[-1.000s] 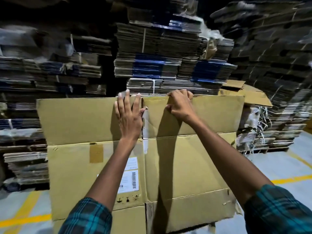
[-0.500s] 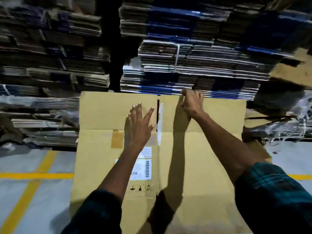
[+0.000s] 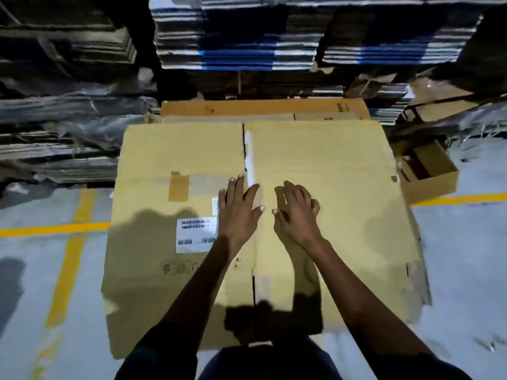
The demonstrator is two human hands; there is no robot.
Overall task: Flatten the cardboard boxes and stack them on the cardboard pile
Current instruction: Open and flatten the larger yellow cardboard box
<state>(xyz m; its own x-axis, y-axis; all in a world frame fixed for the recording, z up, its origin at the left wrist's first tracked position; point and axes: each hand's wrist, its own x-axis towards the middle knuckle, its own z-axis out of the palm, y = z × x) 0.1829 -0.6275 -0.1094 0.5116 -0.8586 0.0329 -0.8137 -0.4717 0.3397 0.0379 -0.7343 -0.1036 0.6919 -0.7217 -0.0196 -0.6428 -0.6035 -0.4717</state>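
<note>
Yellow floor lines (image 3: pixel 68 229) cross the grey floor (image 3: pixel 461 256), beside plastic-wrapped bundles (image 3: pixel 68 111).

A flattened box (image 3: pixel 315 165) lies on the cardboard pile (image 3: pixel 263 108), both hands (image 3: pixel 238 212) (image 3: pixel 297 215) above its middle, stacked cardboard (image 3: pixel 247 37) behind, a small open box (image 3: pixel 430 171) at its right.

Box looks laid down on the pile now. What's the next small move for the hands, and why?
Probably lift both hands clear and turn for another box. The flattened box lies flat over the cardboard pile; the left hand and right hand grip nothing.
</note>
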